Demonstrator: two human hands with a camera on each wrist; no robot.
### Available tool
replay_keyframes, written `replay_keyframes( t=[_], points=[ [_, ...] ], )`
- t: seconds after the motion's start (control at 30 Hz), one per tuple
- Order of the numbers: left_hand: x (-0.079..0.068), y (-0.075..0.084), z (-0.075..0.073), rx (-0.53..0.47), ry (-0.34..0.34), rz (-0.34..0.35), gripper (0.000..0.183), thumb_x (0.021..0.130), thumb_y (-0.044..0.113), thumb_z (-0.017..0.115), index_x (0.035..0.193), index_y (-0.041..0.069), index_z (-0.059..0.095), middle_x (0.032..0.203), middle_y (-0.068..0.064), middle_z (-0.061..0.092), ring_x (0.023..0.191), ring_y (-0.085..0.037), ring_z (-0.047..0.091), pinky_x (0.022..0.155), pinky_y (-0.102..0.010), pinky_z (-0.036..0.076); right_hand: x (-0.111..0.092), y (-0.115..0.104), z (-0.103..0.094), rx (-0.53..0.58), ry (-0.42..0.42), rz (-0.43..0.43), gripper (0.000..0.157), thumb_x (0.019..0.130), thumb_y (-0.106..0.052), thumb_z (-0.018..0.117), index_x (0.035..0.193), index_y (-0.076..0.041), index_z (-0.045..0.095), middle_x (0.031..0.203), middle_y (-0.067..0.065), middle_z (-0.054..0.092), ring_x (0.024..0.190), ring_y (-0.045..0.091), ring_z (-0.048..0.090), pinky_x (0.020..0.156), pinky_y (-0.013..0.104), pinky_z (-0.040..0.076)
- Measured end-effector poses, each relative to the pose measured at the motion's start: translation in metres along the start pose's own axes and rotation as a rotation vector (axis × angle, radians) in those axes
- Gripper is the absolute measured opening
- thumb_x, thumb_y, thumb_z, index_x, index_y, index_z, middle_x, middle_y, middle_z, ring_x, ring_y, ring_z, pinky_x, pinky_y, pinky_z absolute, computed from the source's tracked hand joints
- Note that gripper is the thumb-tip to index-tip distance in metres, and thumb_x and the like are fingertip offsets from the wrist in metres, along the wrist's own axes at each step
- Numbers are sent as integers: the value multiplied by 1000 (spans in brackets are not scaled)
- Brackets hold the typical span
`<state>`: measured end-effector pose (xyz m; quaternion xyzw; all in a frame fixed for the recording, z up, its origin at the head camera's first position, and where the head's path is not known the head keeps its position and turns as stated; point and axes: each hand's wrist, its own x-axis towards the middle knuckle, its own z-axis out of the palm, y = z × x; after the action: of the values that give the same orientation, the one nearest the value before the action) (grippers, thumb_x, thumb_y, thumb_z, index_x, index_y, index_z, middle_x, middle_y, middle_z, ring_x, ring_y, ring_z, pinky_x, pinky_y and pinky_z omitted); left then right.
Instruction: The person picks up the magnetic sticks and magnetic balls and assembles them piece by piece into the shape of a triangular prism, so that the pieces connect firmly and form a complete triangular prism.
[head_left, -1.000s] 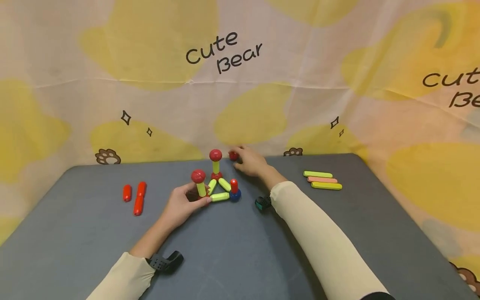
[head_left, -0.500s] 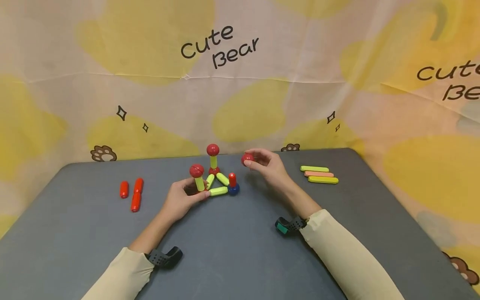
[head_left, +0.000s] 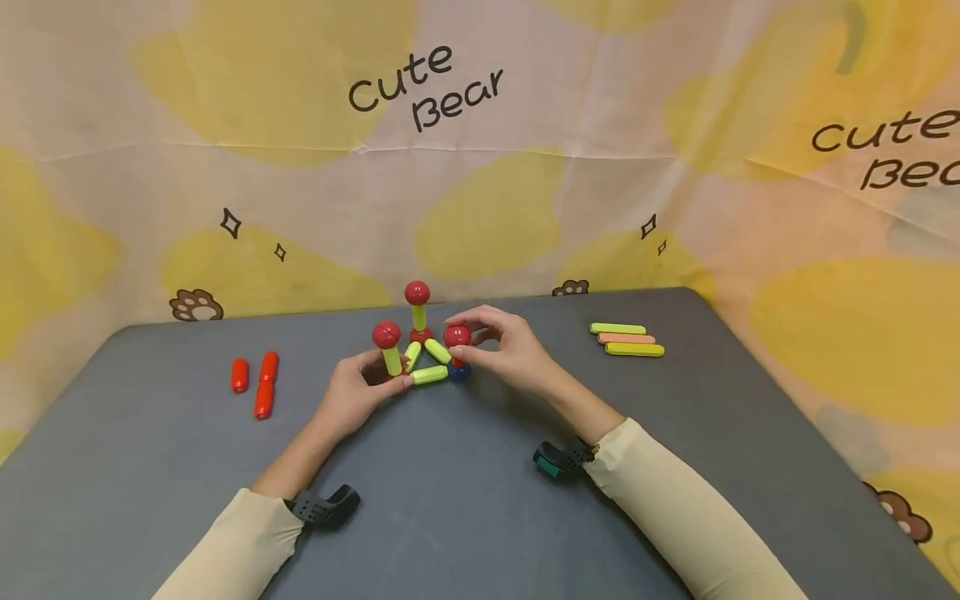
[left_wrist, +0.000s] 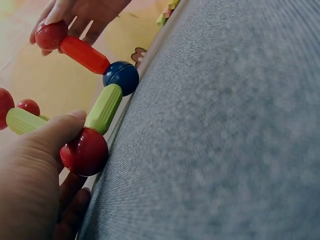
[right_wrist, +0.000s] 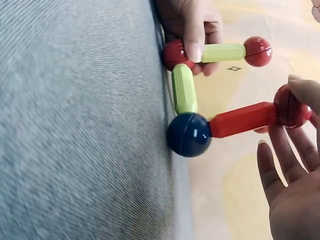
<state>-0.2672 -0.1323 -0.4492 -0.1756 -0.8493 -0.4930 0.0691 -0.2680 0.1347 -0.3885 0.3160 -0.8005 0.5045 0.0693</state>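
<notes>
Triangular frame (head_left: 430, 376) on desk (head_left: 442, 500): left hand (head_left: 356, 392) grips red corner ball (left_wrist: 87, 155), eight o'clock, apparently steadying; right hand (head_left: 516, 354) pinches red top ball (head_left: 457, 335) against red rod (right_wrist: 243, 120), four o'clock, seemingly for alignment.

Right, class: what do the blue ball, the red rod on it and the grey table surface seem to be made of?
Blue ball: probably plastic, glossy, with bright highlights and a seam line.
Red rod: likely hard plastic, lightly shiny, with moulded-looking lengthwise ridges.
Grey table surface: looks like matte woven cloth, from its fine thread-like lines, though a textured sheet is possible.
</notes>
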Motion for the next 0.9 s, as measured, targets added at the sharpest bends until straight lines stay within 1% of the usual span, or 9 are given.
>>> replay_keyframes(
  t=[0.1, 0.23, 0.3, 0.33, 0.43, 0.5, 0.57, 0.7, 0.9],
  points=[
    [0, 0, -2, 14, 3, 2, 36, 85, 25, 83, 115, 8, 74, 106, -11, 77, 92, -15, 69, 81, -17, 54, 2, 0, 1, -13, 9, 43, 41, 90, -17, 77, 130, -14, 66, 124, 5, 69, 105, 18, 66, 96, 39, 57],
    [0, 2, -2, 7, 3, 6, 36, 84, 25, 84, 114, 8, 74, 106, -11, 77, 92, -17, 70, 81, -17, 55, 1, 6, 4, -21, 36, 137, 57, 90, -22, 78, 143, -18, 56, 125, 7, 69, 110, 21, 67, 96, 43, 57],
    [-1, 4, -1, -2, 9, 7, 36, 84, 24, 84, 114, 7, 74, 105, -11, 77, 93, -18, 71, 81, -16, 55, 0, 11, 8, -10, 42, 182, 63, 89, -23, 79, 145, -18, 53, 124, 8, 69, 110, 22, 67, 96, 43, 57],
    [-1, 4, -1, -6, 13, 8, 36, 83, 23, 85, 113, 7, 74, 105, -11, 77, 93, -19, 72, 81, -16, 55, -1, 15, 10, 4, 38, 200, 62, 88, -22, 80, 144, -17, 54, 123, 9, 70, 109, 23, 68, 96, 43, 57],
    [-4, 4, 0, -14, 17, 0, 35, 83, 21, 85, 113, 6, 74, 105, -12, 77, 93, -18, 72, 81, -16, 55, -5, 25, 18, 24, 18, 233, 52, 87, -20, 81, 135, -10, 62, 118, 12, 73, 106, 23, 70, 95, 39, 58],
    [-6, 4, 1, -16, 20, -7, 35, 83, 20, 84, 113, 5, 74, 105, -12, 76, 93, -18, 72, 81, -16, 55, -7, 31, 23, 24, 5, 237, 41, 88, -17, 80, 125, -5, 68, 114, 13, 74, 103, 24, 71, 92, 36, 59],
    [-6, 5, 3, -16, 20, -20, 35, 84, 21, 84, 114, 6, 73, 105, -13, 76, 93, -18, 72, 81, -17, 55, -9, 35, 26, 6, 12, 238, 34, 88, -17, 79, 119, -4, 72, 111, 13, 75, 100, 24, 73, 88, 34, 60],
    [-1, 11, 12, -25, 35, -33, 34, 85, 21, 83, 113, 5, 73, 105, -14, 76, 95, -21, 72, 82, -22, 56, -9, 40, 25, -47, 66, 250, 30, 89, -20, 79, 115, -6, 73, 109, 12, 75, 95, 23, 73, 82, 32, 60],
    [19, 25, 35, -29, 50, -34, 32, 85, 20, 83, 111, 5, 73, 105, -15, 76, 97, -26, 72, 89, -41, 58, -14, 50, 10, -118, 181, 295, 31, 89, -22, 79, 116, -6, 73, 111, 13, 75, 99, 26, 72, 89, 40, 59]
  ],
)
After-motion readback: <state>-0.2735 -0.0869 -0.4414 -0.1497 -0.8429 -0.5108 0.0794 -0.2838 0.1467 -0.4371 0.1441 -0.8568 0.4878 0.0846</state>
